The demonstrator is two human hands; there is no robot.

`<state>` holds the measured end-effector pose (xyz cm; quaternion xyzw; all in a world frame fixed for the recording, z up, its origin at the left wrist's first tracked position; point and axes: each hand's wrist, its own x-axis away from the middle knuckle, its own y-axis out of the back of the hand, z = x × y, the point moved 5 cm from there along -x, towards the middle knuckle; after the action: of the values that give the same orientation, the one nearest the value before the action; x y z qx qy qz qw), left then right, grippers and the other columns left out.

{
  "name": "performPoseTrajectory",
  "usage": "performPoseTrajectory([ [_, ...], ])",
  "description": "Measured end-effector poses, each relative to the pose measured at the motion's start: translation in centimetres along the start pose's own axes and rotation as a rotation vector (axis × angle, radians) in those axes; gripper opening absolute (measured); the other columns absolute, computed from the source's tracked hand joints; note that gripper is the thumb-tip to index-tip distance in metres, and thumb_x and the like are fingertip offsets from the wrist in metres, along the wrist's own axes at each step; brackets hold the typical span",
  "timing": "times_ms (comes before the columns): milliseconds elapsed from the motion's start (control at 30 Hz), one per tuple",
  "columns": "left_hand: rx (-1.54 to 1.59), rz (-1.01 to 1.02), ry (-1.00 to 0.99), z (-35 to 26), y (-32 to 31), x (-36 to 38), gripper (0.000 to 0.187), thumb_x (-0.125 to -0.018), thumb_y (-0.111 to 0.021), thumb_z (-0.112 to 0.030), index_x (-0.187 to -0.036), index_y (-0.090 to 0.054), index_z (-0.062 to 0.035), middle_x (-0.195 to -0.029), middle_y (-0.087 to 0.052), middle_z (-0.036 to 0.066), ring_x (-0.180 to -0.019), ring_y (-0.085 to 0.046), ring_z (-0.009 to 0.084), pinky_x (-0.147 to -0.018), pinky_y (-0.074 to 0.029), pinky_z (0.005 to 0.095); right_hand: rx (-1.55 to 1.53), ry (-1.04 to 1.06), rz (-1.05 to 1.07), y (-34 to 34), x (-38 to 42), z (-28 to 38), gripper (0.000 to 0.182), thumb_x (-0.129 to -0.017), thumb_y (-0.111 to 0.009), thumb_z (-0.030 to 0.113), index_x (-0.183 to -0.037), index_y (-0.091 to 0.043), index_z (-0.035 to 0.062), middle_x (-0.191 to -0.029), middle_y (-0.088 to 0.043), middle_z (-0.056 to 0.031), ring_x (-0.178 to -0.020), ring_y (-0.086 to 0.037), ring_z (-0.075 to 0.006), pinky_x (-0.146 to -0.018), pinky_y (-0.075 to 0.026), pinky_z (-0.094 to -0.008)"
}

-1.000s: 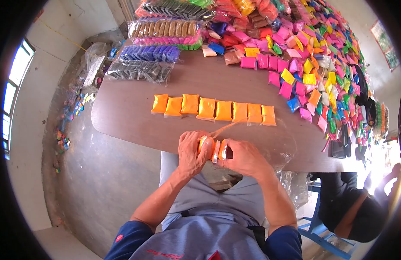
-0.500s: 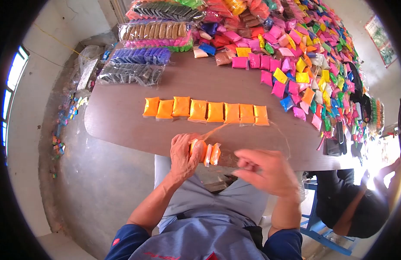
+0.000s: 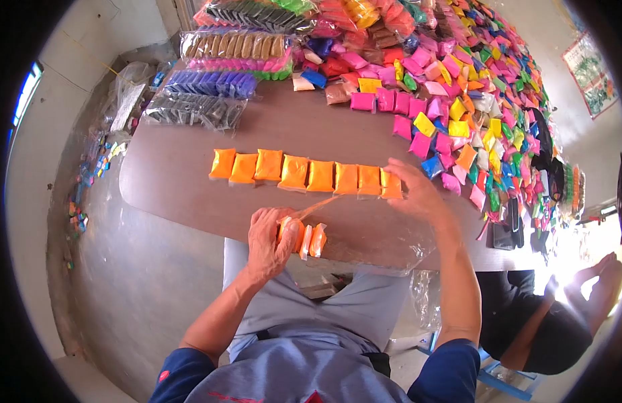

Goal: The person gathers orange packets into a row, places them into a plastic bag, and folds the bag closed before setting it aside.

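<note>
Near the table's front edge, my left hand is closed round a small stack of orange packets standing on their sides. A row of several orange packets lies across the middle of the table. My right hand is at the right end of that row, its fingers on the last orange packet. Whether the fingers grip it or only touch it is hard to tell. A clear plastic wrap lies by the table's front edge.
A large heap of coloured packets covers the back right of the table. Bagged rows of packets stand at the back left. A phone-like black object lies at the right. Another person sits at the lower right.
My right hand has moved up and away from the front edge to the right end of the orange row. My left hand still holds the stack. The whole view has shifted slightly.
</note>
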<state>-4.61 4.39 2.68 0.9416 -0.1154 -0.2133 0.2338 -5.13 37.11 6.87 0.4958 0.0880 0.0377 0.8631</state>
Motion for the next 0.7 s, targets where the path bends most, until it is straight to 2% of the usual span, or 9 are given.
performPoseTrajectory([
  [67,-0.005,0.002,-0.005,-0.1,0.1,-0.2,0.022,-0.095,-0.057,-0.023,-0.104,-0.066,-0.0049,-0.101,-0.068,0.011,-0.096,-0.061,0.0309,-0.100,-0.039,0.0424,0.045,0.038,-0.005,-1.4,0.1,-0.7,0.050,-0.076,-0.075,0.009,-0.124,-0.062,0.0050,-0.139,-0.059,-0.0134,-0.130,-0.053,-0.0328,-0.110,-0.043,-0.0401],
  [167,0.001,0.000,-0.010,0.0,0.0,-0.2,0.021,-0.094,-0.058,-0.023,-0.103,-0.066,-0.0050,-0.101,-0.068,0.010,-0.095,-0.061,0.0307,-0.100,-0.039,0.0422,0.051,-0.077,-0.034,-1.1,0.3,-0.8,0.051,-0.074,-0.074,0.007,-0.123,-0.062,0.0051,-0.133,-0.062,-0.0141,-0.127,-0.055,-0.0329,-0.109,-0.043,-0.0410],
  [267,-0.010,0.004,-0.014,0.1,0.0,-0.1,0.021,-0.094,-0.059,-0.022,-0.103,-0.066,-0.0049,-0.101,-0.068,0.010,-0.095,-0.061,0.0307,-0.100,-0.039,0.0422,-0.184,-0.214,-0.077,-0.6,0.5,0.1,0.054,-0.073,-0.076,0.008,-0.125,-0.062,0.0056,-0.129,-0.063,-0.0132,-0.124,-0.056,-0.0324,-0.109,-0.043,-0.0415],
  [367,-0.021,0.006,-0.018,0.0,0.0,-0.2,0.022,-0.093,-0.059,-0.022,-0.104,-0.065,-0.0044,-0.101,-0.068,0.010,-0.096,-0.061,0.0307,-0.100,-0.039,0.0428,-0.275,-0.131,-0.054,-0.2,-0.4,1.8,0.055,-0.072,-0.079,0.010,-0.124,-0.061,0.0056,-0.131,-0.062,-0.0139,-0.125,-0.056,-0.0323,-0.108,-0.044,-0.0418],
  [467,-0.003,-0.001,0.002,-0.1,0.1,-0.2,0.022,-0.092,-0.059,-0.022,-0.103,-0.065,-0.0042,-0.101,-0.068,0.010,-0.096,-0.061,0.0307,-0.101,-0.039,0.0434,-0.061,0.054,-0.013,-0.9,-1.7,3.1,0.059,-0.072,-0.082,0.012,-0.126,-0.060,0.0059,-0.132,-0.061,-0.0146,-0.126,-0.055,-0.0329,-0.107,-0.046,-0.0419],
  [567,0.002,0.005,0.007,-0.1,0.1,-0.1,0.022,-0.092,-0.059,-0.022,-0.103,-0.065,-0.0042,-0.100,-0.068,0.011,-0.096,-0.061,0.0306,-0.101,-0.039,0.0438,-0.027,0.064,0.055,-1.9,-2.1,3.5,0.060,-0.073,-0.081,0.014,-0.127,-0.059,0.0042,-0.137,-0.059,-0.0148,-0.131,-0.053,-0.0330,-0.108,-0.045,-0.0405],
  [700,0.008,0.002,-0.007,0.3,0.0,-0.1,0.021,-0.092,-0.059,-0.021,-0.103,-0.065,-0.0044,-0.099,-0.067,0.011,-0.095,-0.061,0.0310,-0.101,-0.040,0.0438,-0.076,-0.004,0.069,-2.1,-2.3,2.4,0.058,-0.074,-0.077,0.014,-0.128,-0.058,0.0049,-0.134,-0.060,-0.0172,-0.126,-0.055,-0.0342,-0.105,-0.047,-0.0411],
])
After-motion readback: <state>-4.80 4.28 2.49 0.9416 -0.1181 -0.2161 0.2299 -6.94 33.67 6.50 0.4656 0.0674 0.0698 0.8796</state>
